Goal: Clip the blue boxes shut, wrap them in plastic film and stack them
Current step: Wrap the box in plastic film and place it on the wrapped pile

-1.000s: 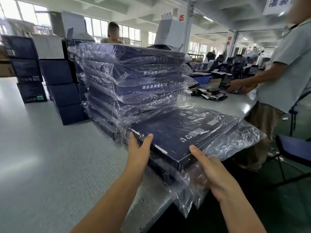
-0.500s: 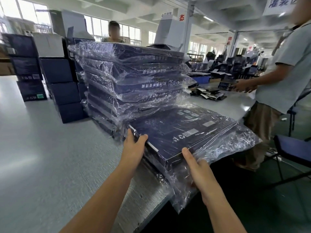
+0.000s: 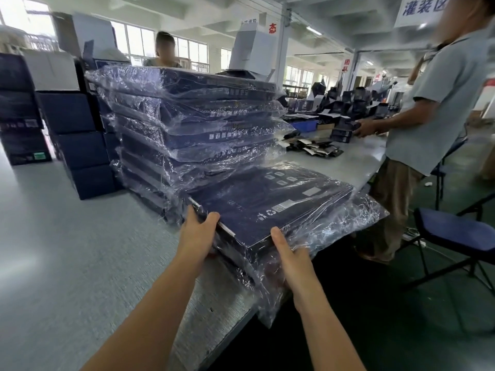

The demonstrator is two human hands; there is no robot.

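Brightly lit by daylight from the far windows (image 3: 134, 41), blown white at far left. Glinting on the plastic film (image 3: 150, 108), sheening off the table (image 3: 67, 250). Bent at the edges; blurred far right.

Left hand (image 3: 199, 231), right hand (image 3: 290, 257): bare forearms extended far, thumbs on top, fingers (mostly hidden) gripping wrapped box (image 3: 267, 207) near end.

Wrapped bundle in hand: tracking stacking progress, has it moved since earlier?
Yes. The wrapped bundle slid slightly farther onto the table, toward the wrapped stack.
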